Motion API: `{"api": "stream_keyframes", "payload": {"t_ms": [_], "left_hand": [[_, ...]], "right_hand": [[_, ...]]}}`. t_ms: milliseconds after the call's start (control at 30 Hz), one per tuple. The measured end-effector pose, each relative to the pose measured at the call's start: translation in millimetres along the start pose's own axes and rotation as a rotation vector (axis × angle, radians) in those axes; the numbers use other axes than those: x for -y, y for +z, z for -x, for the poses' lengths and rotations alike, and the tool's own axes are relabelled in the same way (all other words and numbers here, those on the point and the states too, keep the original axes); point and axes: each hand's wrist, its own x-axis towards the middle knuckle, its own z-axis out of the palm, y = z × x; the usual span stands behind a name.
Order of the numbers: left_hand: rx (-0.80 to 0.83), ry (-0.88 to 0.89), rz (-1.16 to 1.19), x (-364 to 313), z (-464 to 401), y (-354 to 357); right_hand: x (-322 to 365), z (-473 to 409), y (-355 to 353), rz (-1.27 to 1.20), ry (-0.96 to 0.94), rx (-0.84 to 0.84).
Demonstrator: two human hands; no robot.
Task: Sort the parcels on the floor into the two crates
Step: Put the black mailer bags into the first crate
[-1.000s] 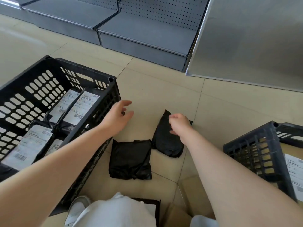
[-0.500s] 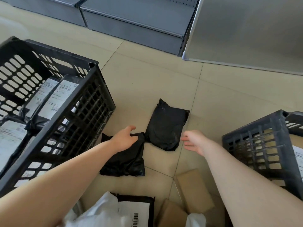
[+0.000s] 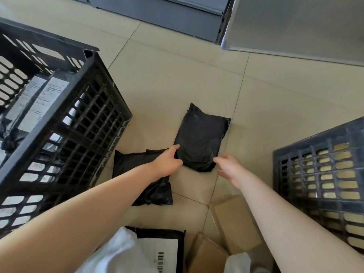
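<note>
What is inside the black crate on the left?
The black crate holds black parcels with white labels, propped near its far wall. Anything lower down or nearer the camera is hidden behind the slotted wall, which shows only pale glimpses through its slots.

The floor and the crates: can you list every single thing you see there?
Black poly-bag parcels: two on the floor, centre, face down.
Labelled black parcel: one, bottom edge.
Cardboard boxes: two, brown, bottom right.
Black crate: one, left, holding labelled parcels.
Dark grey crate: one, right.
Grey shelving: top.
White cloth: bottom.
Left hand: touching the farther parcel.
Right hand: open beside it.
</note>
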Motion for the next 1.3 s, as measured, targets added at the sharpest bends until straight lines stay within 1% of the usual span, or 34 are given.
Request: {"api": "stream_keyframes", "payload": {"t_ms": [133, 300, 400, 467, 567, 667, 767, 900, 1000, 1100, 1200, 1300], "left_hand": [[-0.014, 0.003, -0.071, 4.2, -4.6, -1.3], [0.027, -0.005, -0.198, 8.5, -8.7, 4.3], [0.052, 0.018, -0.292, 14.4, -6.7, 13.7], [0.056, 0.055, -0.4, 17.6, -5.0, 16.2], [0.054, 0.145, -0.709, 19.8, 2.3, 18.5], [0.039, 0.184, -0.838, 23.7, 4.1, 20.6], [-0.016, 0.21, -0.863, 25.5, 6.8, 24.8], [-0.21, 0.311, -0.811, 20.3, 17.2, 30.0], [-0.227, 0.401, -0.815, 14.0, 17.5, 30.4], [-0.248, 0.477, -0.852, 11.4, 13.3, 33.6], [-0.361, 0.559, -0.749, 10.1, 10.0, 27.3], [-0.435, 0.588, -0.654, 6.7, 9.0, 14.1]], "right_hand": [[-5.6, -3.7, 6.9, -0.097, -0.018, 0.09], [-8.8, -8.2, 14.8, -0.177, 0.031, 0.109], [-5.8, -5.2, 16.5, -0.158, 0.072, 0.135], [-8.0, -3.2, 16.7, -0.118, 0.097, 0.153], [-15.5, -4.0, 18.0, -0.085, 0.111, 0.163], [-19.4, -4.9, 18.7, -0.104, 0.088, 0.106], [-22.2, -3.3, 15.8, -0.161, 0.058, 0.034], [-16.9, 4.1, 9.4, -0.342, 0.005, -0.027], [-7.7, 15.5, 12.3, -0.457, -0.043, 0.033], [4.9, 29.5, 18.1, -0.51, -0.093, 0.127], [19.0, 36.7, 20.9, -0.55, -0.111, 0.189], [27.7, 39.2, 22.5, -0.554, -0.141, 0.239]]}}
